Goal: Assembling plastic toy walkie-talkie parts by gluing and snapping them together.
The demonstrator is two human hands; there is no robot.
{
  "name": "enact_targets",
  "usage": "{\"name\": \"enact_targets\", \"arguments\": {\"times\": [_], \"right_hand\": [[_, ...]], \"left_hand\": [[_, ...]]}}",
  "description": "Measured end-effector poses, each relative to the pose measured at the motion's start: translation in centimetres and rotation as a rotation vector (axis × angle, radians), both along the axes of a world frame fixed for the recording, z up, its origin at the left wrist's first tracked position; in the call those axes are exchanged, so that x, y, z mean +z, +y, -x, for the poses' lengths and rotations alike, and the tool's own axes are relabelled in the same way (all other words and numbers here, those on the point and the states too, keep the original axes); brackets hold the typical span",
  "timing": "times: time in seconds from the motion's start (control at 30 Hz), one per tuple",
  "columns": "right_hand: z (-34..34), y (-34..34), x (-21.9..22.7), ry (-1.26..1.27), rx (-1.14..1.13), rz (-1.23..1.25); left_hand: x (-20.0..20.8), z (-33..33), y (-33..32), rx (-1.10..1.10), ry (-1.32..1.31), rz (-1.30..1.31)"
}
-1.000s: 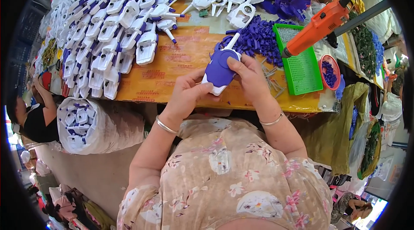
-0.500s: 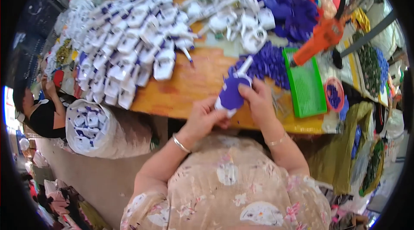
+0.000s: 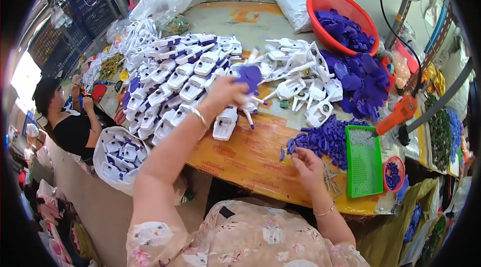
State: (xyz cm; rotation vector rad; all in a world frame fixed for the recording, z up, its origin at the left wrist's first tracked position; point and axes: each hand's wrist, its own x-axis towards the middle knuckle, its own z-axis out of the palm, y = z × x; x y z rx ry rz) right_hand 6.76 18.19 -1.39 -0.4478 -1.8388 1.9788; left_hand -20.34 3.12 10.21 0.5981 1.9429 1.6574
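My left hand (image 3: 224,92) is raised over the assembled pile and grips a plastic part with a rounded purple face (image 3: 249,77), blurred by motion. Below it, white plastic housings with narrow necks and purple trim (image 3: 183,74) lie in overlapping rows. My right hand (image 3: 308,168) is low at the near edge of a heap of small purple plastic pieces (image 3: 320,139). Its fingertips are curled together against the heap; whether a piece sits between them is hidden. White housings without purple trim (image 3: 291,86) lie loose farther back.
At the right are a green tray (image 3: 364,167), a small red bowl of purple pieces (image 3: 394,174) and an orange power screwdriver (image 3: 398,116). A red basin (image 3: 320,1) holds purple discs. A white sack (image 3: 112,174) stands left of the table, near another person (image 3: 70,121).
My left hand has carried the purple-faced part up and leftward over the pile. My right hand has let go of it and moved to the small purple pieces. The view has tilted up.
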Motion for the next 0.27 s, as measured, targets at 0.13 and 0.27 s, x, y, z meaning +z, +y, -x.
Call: {"name": "enact_targets", "arguments": {"times": [0.13, 0.27], "right_hand": [[0.2, -0.3, 0.1, 0.006, -0.013, 0.0], [-0.1, -0.3, -0.7, -0.081, 0.041, -0.086]], "left_hand": [[2.5, 11.8, -2.5, 0.341, 0.567, 0.235], [4.6, 18.1, -5.9, 0.518, 0.591, 0.431]]}}
